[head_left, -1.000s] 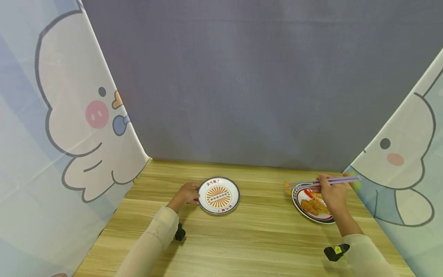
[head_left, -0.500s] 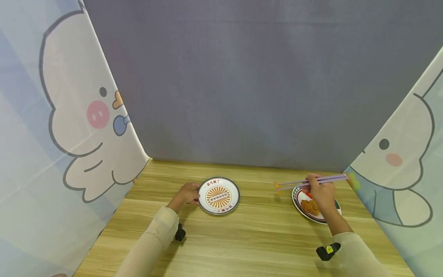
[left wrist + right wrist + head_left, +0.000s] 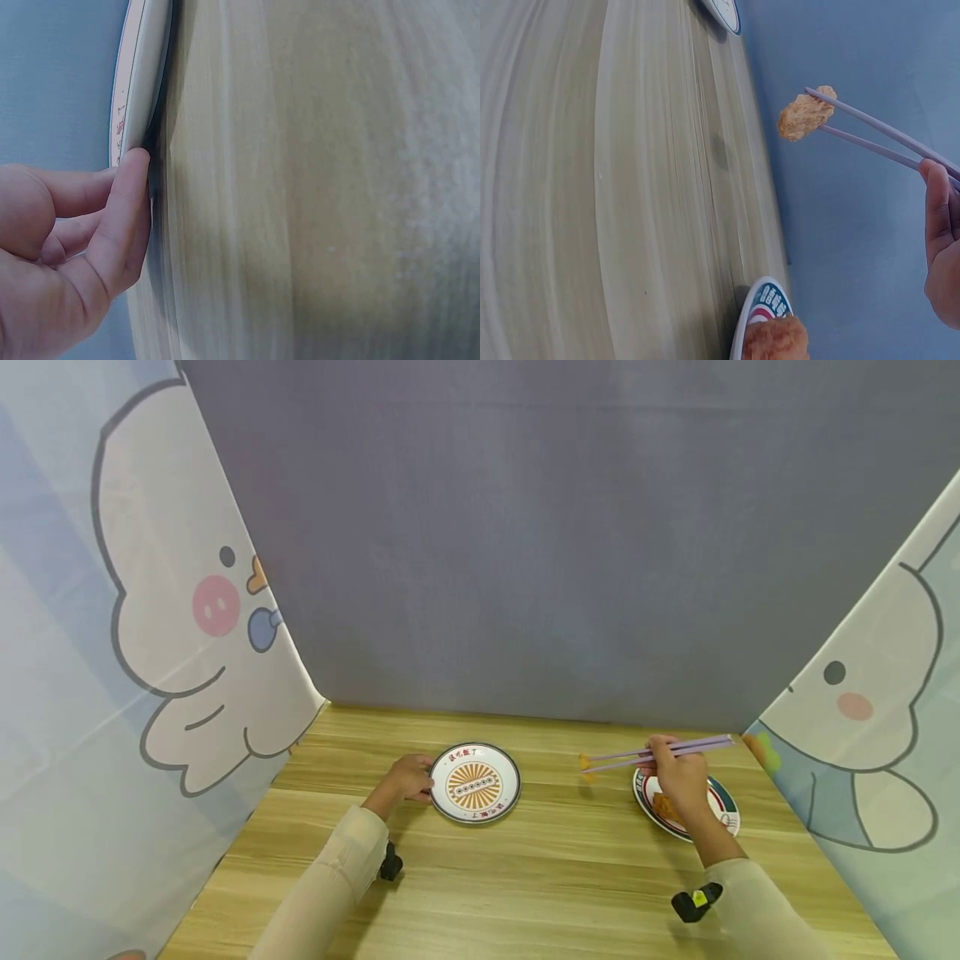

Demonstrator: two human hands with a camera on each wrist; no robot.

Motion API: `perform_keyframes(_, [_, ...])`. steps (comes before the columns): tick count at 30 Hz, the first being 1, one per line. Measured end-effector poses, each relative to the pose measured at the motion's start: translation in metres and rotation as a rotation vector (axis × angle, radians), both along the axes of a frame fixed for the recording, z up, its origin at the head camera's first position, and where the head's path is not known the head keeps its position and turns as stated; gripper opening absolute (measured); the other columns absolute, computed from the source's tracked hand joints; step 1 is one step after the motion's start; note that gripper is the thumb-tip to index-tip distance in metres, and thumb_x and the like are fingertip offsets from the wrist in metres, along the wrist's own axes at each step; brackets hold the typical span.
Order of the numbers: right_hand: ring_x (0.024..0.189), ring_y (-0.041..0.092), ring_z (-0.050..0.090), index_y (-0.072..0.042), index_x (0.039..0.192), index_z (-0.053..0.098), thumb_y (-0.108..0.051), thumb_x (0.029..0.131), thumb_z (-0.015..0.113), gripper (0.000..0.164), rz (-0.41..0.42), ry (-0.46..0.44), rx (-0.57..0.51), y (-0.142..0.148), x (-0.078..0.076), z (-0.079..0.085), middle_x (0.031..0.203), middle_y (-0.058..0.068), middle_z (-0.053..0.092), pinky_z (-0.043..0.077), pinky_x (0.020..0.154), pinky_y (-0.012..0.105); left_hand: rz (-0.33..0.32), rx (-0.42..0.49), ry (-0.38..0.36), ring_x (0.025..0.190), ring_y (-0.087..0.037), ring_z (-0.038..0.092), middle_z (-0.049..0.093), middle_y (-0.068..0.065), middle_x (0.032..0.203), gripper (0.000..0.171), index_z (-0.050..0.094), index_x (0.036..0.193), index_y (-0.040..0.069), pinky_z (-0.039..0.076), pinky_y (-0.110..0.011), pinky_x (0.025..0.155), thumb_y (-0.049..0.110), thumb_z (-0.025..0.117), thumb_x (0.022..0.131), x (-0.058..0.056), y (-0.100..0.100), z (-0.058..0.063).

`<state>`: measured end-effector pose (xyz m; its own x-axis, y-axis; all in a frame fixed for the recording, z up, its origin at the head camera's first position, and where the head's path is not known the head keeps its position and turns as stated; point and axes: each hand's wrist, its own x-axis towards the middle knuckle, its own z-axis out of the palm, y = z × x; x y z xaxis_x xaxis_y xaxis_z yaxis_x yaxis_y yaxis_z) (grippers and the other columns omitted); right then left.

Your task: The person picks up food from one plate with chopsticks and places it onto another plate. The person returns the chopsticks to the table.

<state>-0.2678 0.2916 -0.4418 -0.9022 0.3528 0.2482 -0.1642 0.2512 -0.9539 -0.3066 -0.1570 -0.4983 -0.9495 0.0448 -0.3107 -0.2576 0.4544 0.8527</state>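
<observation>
My left hand [image 3: 409, 778] pinches the left rim of a white plate [image 3: 438, 806] with an orange sunburst print. Seen from the left wrist, its fingertips [image 3: 135, 161] lie at the edge of the plate [image 3: 142, 75]. My right hand [image 3: 678, 781] holds lilac chopsticks [image 3: 697, 746], their tips pointing left. Between those tips is a golden piece of fried chicken [image 3: 806, 112], up off the table in the right wrist view. Under the right hand stands a second plate [image 3: 726, 797], green and red at the rim, bearing more fried food [image 3: 663, 807]; the hand partly hides it.
Both plates stand on a wood-grain table [image 3: 525, 885], with a stretch of tabletop between them. A grey cloth wall [image 3: 510, 543] rises behind it. Cartoon-printed curtains [image 3: 172, 635] close off the left and right sides.
My right hand has moved left with the chopsticks and the chicken piece, away from the food plate towards the sunburst plate. The left hand has stayed at the plate's rim.
</observation>
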Motion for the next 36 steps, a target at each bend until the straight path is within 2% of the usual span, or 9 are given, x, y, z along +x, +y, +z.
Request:
perform_keyframes(9, [0.051, 0.006, 0.069, 0.010, 0.094, 0.064, -0.016, 0.102, 0.056, 0.028, 0.018, 0.005, -0.076, -0.011, -0.003, -0.003, 0.062, -0.010, 0.071, 0.061, 0.048, 0.023, 0.009, 0.012, -0.003, 0.077, -0.024, 0.070, 0.065, -0.025, 0.115, 0.054, 0.052, 0.143, -0.003, 0.067, -0.029, 0.065, -0.012, 0.061, 0.090, 0.000, 0.001, 0.003])
perform_keyframes(13, [0.050, 0.006, 0.069, 0.006, 0.089, 0.065, -0.013, 0.101, 0.057, 0.024, 0.010, 0.019, -0.125, -0.016, -0.005, -0.006, 0.061, -0.008, 0.071, 0.061, 0.047, 0.022, 0.008, 0.015, 0.001, 0.077, -0.024, 0.070, 0.064, -0.027, 0.118, 0.055, 0.052, 0.144, -0.003, 0.067, -0.029, 0.066, -0.012, 0.060, 0.090, 0.000, 0.002, 0.002])
perform_keyframes(17, [0.052, 0.008, 0.070, 0.009, 0.092, 0.064, -0.013, 0.101, 0.057, 0.025, 0.022, 0.022, -0.172, -0.022, -0.006, -0.009, 0.063, -0.006, 0.071, 0.061, 0.048, 0.023, -0.003, 0.007, 0.000, 0.078, -0.024, 0.070, 0.064, -0.027, 0.119, 0.055, 0.051, 0.144, -0.003, 0.067, -0.029, 0.066, -0.012, 0.060, 0.091, 0.000, 0.001, 0.001])
perform_keyframes(24, [0.053, 0.008, 0.070, 0.010, 0.097, 0.064, -0.013, 0.103, 0.054, 0.026, 0.063, 0.009, -0.108, -0.035, -0.004, -0.010, 0.066, -0.006, 0.071, 0.063, 0.051, 0.024, 0.007, 0.002, -0.002, 0.078, -0.023, 0.069, 0.065, -0.024, 0.114, 0.054, 0.052, 0.144, -0.002, 0.067, -0.028, 0.065, -0.012, 0.060, 0.091, 0.001, 0.001, -0.001])
perform_keyframes(29, [0.053, 0.006, 0.069, 0.016, 0.102, 0.061, -0.013, 0.103, 0.054, 0.030, 0.081, -0.005, -0.113, -0.044, -0.007, -0.013, 0.065, -0.008, 0.070, 0.063, 0.051, 0.023, 0.011, 0.010, -0.001, 0.078, -0.023, 0.069, 0.064, -0.026, 0.118, 0.055, 0.052, 0.144, -0.002, 0.067, -0.029, 0.065, -0.011, 0.060, 0.091, 0.001, 0.001, -0.001])
perform_keyframes(36, [0.054, 0.007, 0.070, 0.019, 0.102, 0.061, -0.012, 0.102, 0.054, 0.031, 0.088, 0.003, -0.114, -0.057, -0.010, -0.018, 0.068, -0.004, 0.071, 0.063, 0.051, 0.024, 0.005, 0.005, 0.001, 0.078, -0.023, 0.070, 0.064, -0.027, 0.123, 0.055, 0.052, 0.145, -0.001, 0.067, -0.029, 0.065, -0.009, 0.060, 0.092, 0.000, 0.000, -0.001])
